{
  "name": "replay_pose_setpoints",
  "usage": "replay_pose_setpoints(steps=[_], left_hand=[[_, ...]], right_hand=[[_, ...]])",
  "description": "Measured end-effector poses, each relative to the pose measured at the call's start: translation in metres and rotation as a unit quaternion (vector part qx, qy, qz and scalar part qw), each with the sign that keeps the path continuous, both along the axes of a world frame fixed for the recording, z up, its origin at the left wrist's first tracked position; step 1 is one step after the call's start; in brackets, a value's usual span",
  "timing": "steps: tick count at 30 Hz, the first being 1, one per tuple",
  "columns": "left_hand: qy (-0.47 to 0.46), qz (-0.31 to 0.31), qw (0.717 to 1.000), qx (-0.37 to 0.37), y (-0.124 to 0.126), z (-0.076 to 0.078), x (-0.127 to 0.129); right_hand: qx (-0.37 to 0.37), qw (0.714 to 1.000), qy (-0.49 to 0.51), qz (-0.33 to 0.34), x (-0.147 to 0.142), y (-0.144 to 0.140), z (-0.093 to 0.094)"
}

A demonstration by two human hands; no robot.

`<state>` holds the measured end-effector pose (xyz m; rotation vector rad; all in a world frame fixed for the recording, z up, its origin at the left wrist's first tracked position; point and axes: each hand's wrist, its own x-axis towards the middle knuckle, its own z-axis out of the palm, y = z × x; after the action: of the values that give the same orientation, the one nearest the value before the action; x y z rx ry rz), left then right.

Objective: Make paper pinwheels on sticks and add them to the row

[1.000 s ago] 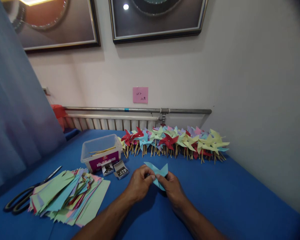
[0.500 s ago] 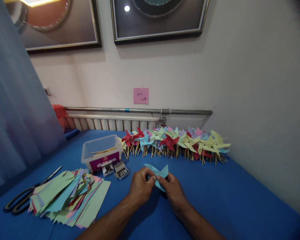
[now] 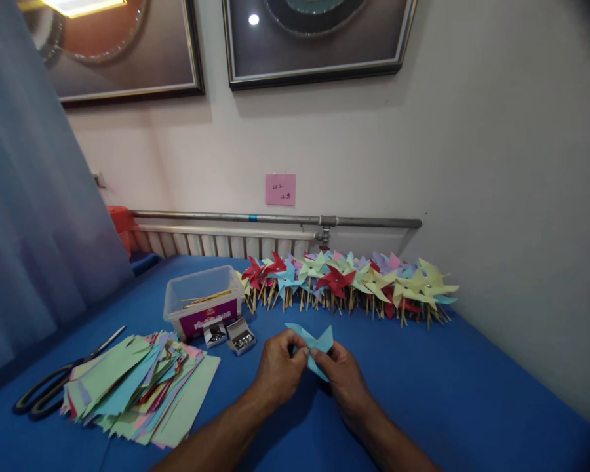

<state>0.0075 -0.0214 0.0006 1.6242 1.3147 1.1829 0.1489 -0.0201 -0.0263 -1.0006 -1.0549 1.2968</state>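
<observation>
A light-blue paper pinwheel (image 3: 324, 340) is held above the blue table, its folded blades pointing up and outward. My left hand (image 3: 282, 364) pinches it from the left, fingertips close to its middle. On the other side my right hand (image 3: 341, 372) grips the paper between thumb and fingers. The fingertips of both hands nearly meet, and whatever small thing may lie between them is hidden. Left of my hands stand two small open boxes, one (image 3: 241, 337) holding shiny metal pins, the other (image 3: 214, 333) with small dark pieces.
Finished pinwheels on sticks (image 3: 335, 282) lie in a long row along the back. A clear plastic tub (image 3: 204, 288) holds thin wooden sticks. Cut coloured paper (image 3: 137, 387) is piled at the left beside black-handled scissors (image 3: 54, 387). Behind the table are a radiator and pipe (image 3: 275, 219).
My view has shifted slightly, so everything sits a little further right. Both hands keep their hold on the blue pinwheel with hardly any movement.
</observation>
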Motion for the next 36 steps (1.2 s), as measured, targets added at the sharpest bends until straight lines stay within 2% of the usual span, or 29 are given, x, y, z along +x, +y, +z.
replay_pose_setpoints(steps=[4,12,21,28,36], left_hand=[[-0.004,0.000,1.000,-0.001,-0.001,0.001,0.000],[-0.032,-0.007,0.999,-0.001,0.000,0.001,0.000],[-0.043,-0.006,0.999,-0.005,0.001,0.000,0.000],[-0.031,-0.002,1.000,0.004,0.001,-0.001,0.000],[-0.024,-0.002,1.000,0.005,0.001,-0.001,0.000]], right_hand=[[0.004,1.000,-0.004,0.003,0.001,0.000,-0.002],[0.007,1.000,0.000,-0.004,-0.001,-0.007,0.006],[0.017,1.000,-0.026,-0.002,0.002,0.005,-0.008],[0.022,0.998,-0.057,-0.020,0.001,0.003,-0.008],[0.021,0.999,-0.037,-0.008,0.002,0.005,-0.013]])
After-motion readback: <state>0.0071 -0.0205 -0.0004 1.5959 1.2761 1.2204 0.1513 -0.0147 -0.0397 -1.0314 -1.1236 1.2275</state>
